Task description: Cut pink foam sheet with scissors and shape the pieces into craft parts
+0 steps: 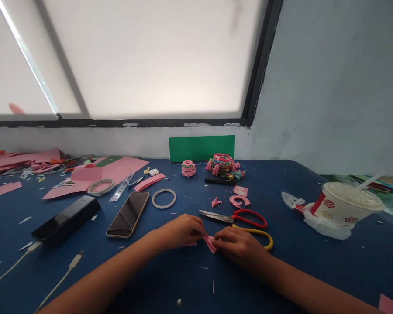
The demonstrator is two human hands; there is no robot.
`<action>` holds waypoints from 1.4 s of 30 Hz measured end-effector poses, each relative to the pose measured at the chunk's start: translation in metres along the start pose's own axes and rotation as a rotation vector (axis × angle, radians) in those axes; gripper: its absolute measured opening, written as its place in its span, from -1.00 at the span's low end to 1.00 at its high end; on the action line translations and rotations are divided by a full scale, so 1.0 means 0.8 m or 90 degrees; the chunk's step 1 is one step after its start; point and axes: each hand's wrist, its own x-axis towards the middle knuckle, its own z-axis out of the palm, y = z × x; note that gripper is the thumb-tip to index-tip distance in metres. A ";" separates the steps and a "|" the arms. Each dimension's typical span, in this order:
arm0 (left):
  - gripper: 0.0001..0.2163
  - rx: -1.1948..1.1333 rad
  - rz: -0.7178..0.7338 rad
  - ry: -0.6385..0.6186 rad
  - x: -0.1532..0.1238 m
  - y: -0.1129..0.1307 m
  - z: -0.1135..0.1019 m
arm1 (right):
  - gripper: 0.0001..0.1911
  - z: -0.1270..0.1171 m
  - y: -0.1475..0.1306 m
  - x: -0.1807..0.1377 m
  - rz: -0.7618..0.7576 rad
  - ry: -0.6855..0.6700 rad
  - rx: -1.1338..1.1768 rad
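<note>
A small folded piece of pink paper (pixel 211 245) is pinched between my two hands, low over the blue table. My left hand (pixel 182 231) closes its fingertips on the paper's upper left part, and my right hand (pixel 237 245) grips its right edge. Another bit of pink paper shows under my left hand. Just beyond my hands lie scissors (pixel 228 218) with one red and one yellow handle, blades pointing left. A folded pink paper piece (pixel 215 202) and a pink notched paper ring (pixel 239 201) sit behind the scissors.
Left are a phone (pixel 128 214), a black power bank (pixel 66 220), tape rolls (pixel 164 198), a ruler (pixel 121 188) and pink sheets (pixel 127 165). Decorated paper rounds (pixel 222 164) stand before a green board (pixel 202 148). A lidded cup (pixel 346 208) with a straw stands right.
</note>
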 end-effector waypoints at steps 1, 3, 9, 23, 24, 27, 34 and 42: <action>-0.78 0.015 0.008 -0.004 -0.001 -0.001 0.000 | -0.75 0.001 0.001 0.000 -0.015 -0.001 -0.019; -0.77 0.041 0.021 -0.010 -0.004 -0.004 0.002 | -0.77 0.002 0.002 0.001 -0.045 0.005 -0.039; -0.76 0.142 0.074 -0.033 -0.007 -0.010 0.008 | -0.79 -0.002 0.004 0.005 -0.095 0.006 -0.014; -0.80 0.287 0.131 -0.044 -0.007 0.000 0.003 | -0.76 -0.008 0.005 0.005 -0.101 -0.048 0.005; -0.80 0.289 0.131 -0.043 -0.008 -0.001 0.003 | -0.75 -0.008 0.005 0.005 -0.103 -0.049 0.006; -0.79 0.292 0.133 -0.041 -0.007 -0.002 0.004 | -0.74 -0.009 0.003 0.004 -0.103 -0.054 0.008; -0.82 0.302 0.130 -0.037 -0.006 0.000 0.006 | -0.73 -0.013 0.001 0.004 -0.085 -0.082 0.042; -0.83 0.305 0.140 -0.035 -0.007 0.000 0.007 | -0.72 -0.016 0.000 0.004 -0.069 -0.102 0.065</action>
